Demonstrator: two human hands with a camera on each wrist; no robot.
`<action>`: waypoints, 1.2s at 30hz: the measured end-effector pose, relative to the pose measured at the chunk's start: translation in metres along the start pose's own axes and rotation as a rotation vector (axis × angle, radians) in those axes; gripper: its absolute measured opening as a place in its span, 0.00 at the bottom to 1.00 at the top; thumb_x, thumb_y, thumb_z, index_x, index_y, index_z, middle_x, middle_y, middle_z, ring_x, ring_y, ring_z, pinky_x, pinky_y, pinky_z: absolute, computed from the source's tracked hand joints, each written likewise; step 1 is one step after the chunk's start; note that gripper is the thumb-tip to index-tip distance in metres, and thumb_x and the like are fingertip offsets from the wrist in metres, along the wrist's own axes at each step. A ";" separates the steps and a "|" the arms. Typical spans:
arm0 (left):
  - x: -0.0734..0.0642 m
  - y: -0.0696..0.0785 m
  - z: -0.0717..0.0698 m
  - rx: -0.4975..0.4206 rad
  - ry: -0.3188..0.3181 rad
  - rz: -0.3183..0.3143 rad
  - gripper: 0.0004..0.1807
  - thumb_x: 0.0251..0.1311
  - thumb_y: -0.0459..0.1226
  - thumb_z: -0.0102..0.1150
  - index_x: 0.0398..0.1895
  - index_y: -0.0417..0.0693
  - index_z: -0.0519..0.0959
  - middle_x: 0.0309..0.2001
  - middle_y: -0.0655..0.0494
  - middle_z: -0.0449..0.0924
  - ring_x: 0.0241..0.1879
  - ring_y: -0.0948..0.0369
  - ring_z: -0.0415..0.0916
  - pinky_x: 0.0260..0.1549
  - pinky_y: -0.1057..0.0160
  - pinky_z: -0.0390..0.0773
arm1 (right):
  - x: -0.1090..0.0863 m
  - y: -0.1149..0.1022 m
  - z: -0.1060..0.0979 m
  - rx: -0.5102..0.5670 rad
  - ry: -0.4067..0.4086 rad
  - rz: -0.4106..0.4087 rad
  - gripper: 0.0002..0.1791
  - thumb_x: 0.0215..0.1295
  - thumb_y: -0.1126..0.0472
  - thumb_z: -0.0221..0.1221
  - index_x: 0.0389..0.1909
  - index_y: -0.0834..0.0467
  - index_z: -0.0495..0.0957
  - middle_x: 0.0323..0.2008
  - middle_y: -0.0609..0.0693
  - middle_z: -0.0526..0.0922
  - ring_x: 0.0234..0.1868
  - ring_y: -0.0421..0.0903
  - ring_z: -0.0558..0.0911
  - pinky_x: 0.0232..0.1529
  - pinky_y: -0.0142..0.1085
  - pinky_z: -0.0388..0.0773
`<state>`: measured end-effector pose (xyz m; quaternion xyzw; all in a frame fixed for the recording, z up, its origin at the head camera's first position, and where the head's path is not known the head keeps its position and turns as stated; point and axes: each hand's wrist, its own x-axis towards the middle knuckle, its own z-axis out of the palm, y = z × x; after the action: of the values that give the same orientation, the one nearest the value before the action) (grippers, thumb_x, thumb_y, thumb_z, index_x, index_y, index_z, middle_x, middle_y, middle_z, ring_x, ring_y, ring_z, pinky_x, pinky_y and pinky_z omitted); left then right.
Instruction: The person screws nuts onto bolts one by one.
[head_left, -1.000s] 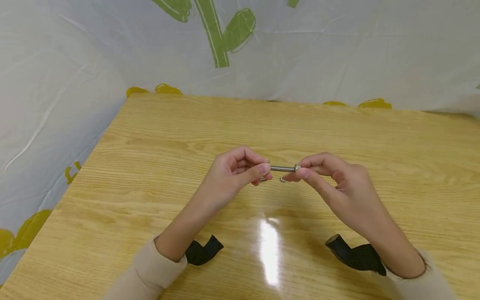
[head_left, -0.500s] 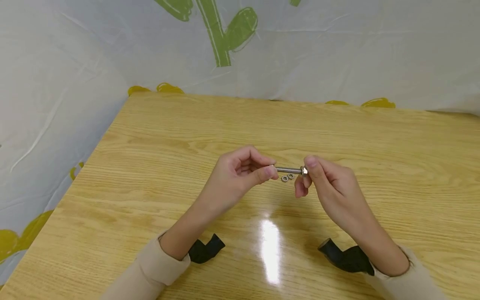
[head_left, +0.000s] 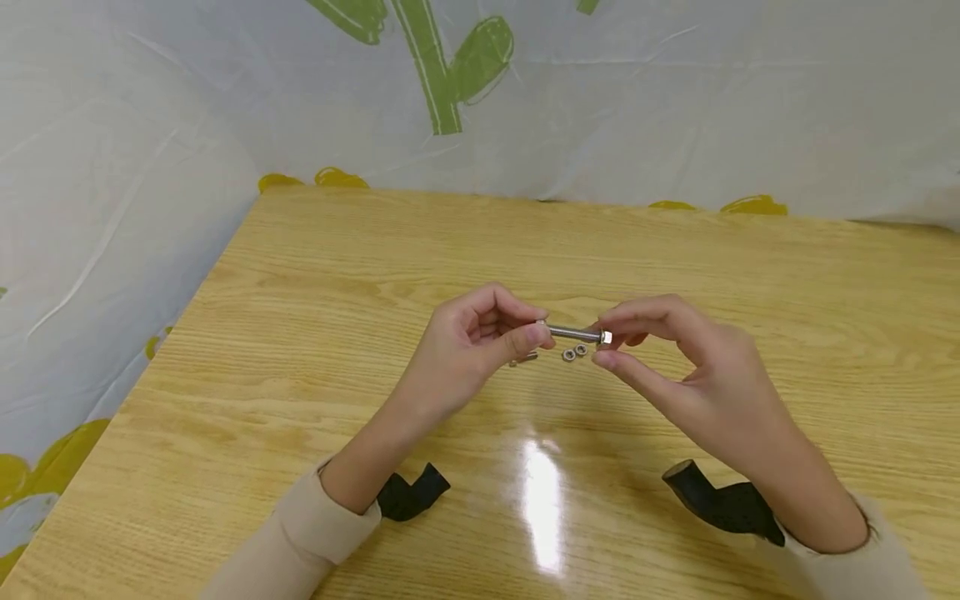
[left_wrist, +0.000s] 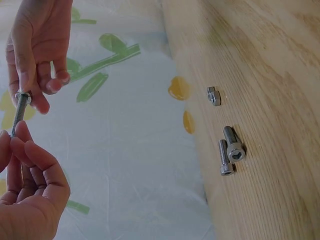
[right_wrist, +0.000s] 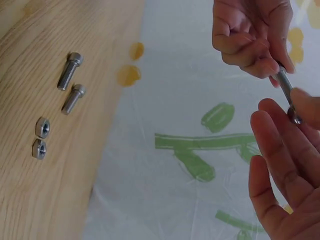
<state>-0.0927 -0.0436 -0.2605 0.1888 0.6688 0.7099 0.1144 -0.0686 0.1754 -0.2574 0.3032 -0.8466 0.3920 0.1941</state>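
Long bolt (head_left: 573, 332) is my ref pt: up off the table (head_left: 300, 333), roughly horiz. L hand (head_left: 465, 358) pinches its left end btwn thumb + fingertips, prob to stop the shank turning; grip is on that end only, so most of the thread is exposed, looks deliberate. Hex nut (head_left: 607, 337) sits round the bolt's right end. R hand (head_left: 712, 383) is at that end, thumb one side of the nut, fingers the other, spread loosely, not clenched; can't tell if the pads actually press on it. Loose spread fits a light touch more than a clamp, imo. Bolt being clear of the wood prob gives fingers room all round. Two loose nuts (left_wrist: 214, 96) lie on the table below the bolt, right next to each other, can't tell if touching. Thick socket screw (right_wrist: 69, 71) + thin socket screw (right_wrist: 73, 99) also lie below the bolt, more toward its left end, side by side, shanks pointing abt the same way. Looks like parts sorted by type, easy reach. Black wrist mounts (head_left: 720, 506) show at the cuffs, nearer the person than the bolt; printed cloth (head_left: 600, 100) hangs beyond the bolt
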 end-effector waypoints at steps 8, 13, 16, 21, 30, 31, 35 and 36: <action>-0.002 0.001 -0.002 0.053 -0.030 0.010 0.09 0.59 0.30 0.58 0.42 0.38 0.77 0.43 0.46 0.81 0.38 0.62 0.80 0.40 0.62 0.81 | 0.000 0.001 0.000 -0.034 0.069 -0.023 0.17 0.46 0.73 0.68 0.41 0.61 0.81 0.32 0.47 0.86 0.37 0.28 0.81 0.46 0.20 0.74; -0.003 0.003 -0.003 0.255 -0.008 0.139 0.08 0.58 0.34 0.61 0.41 0.44 0.79 0.38 0.54 0.83 0.34 0.65 0.80 0.33 0.63 0.81 | 0.000 0.001 -0.002 -0.020 0.063 0.000 0.20 0.43 0.77 0.67 0.41 0.61 0.81 0.33 0.45 0.86 0.38 0.29 0.82 0.46 0.21 0.75; -0.003 0.003 -0.005 0.352 0.017 0.231 0.07 0.57 0.35 0.62 0.39 0.45 0.80 0.34 0.55 0.85 0.31 0.68 0.80 0.28 0.65 0.79 | 0.000 0.002 -0.002 0.009 0.038 0.008 0.21 0.45 0.78 0.65 0.43 0.61 0.79 0.34 0.46 0.86 0.39 0.30 0.82 0.45 0.21 0.75; -0.002 0.003 -0.007 0.432 0.043 0.338 0.07 0.55 0.34 0.63 0.38 0.44 0.81 0.32 0.56 0.85 0.27 0.69 0.77 0.28 0.68 0.77 | -0.001 0.000 -0.001 0.046 0.008 0.038 0.20 0.48 0.80 0.62 0.43 0.62 0.77 0.33 0.47 0.87 0.40 0.31 0.83 0.43 0.21 0.74; -0.003 0.003 -0.009 0.449 0.060 0.387 0.06 0.54 0.34 0.64 0.36 0.44 0.83 0.30 0.57 0.85 0.25 0.70 0.74 0.29 0.68 0.77 | -0.002 -0.002 -0.001 0.066 -0.016 0.063 0.14 0.56 0.76 0.58 0.41 0.59 0.77 0.33 0.45 0.87 0.40 0.33 0.83 0.44 0.21 0.73; -0.003 0.003 -0.009 0.444 0.054 0.384 0.06 0.54 0.34 0.64 0.36 0.44 0.83 0.30 0.57 0.85 0.25 0.69 0.75 0.29 0.67 0.77 | -0.002 -0.002 0.000 0.065 -0.015 0.068 0.13 0.58 0.76 0.57 0.40 0.58 0.77 0.33 0.45 0.86 0.39 0.33 0.83 0.45 0.21 0.73; -0.004 0.004 -0.008 0.431 0.032 0.370 0.07 0.53 0.34 0.65 0.36 0.44 0.83 0.30 0.56 0.85 0.27 0.69 0.76 0.30 0.67 0.77 | -0.003 -0.005 0.003 0.061 -0.018 0.132 0.09 0.64 0.72 0.53 0.38 0.55 0.76 0.32 0.41 0.85 0.35 0.34 0.81 0.42 0.22 0.71; -0.004 0.004 -0.007 0.430 0.029 0.366 0.07 0.53 0.34 0.65 0.36 0.45 0.82 0.30 0.57 0.85 0.28 0.68 0.77 0.31 0.67 0.78 | -0.003 -0.006 0.004 0.063 -0.021 0.155 0.09 0.66 0.71 0.51 0.37 0.54 0.76 0.31 0.40 0.85 0.34 0.34 0.81 0.42 0.23 0.70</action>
<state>-0.0917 -0.0523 -0.2575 0.3164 0.7605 0.5629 -0.0679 -0.0630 0.1707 -0.2581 0.2469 -0.8568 0.4289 0.1449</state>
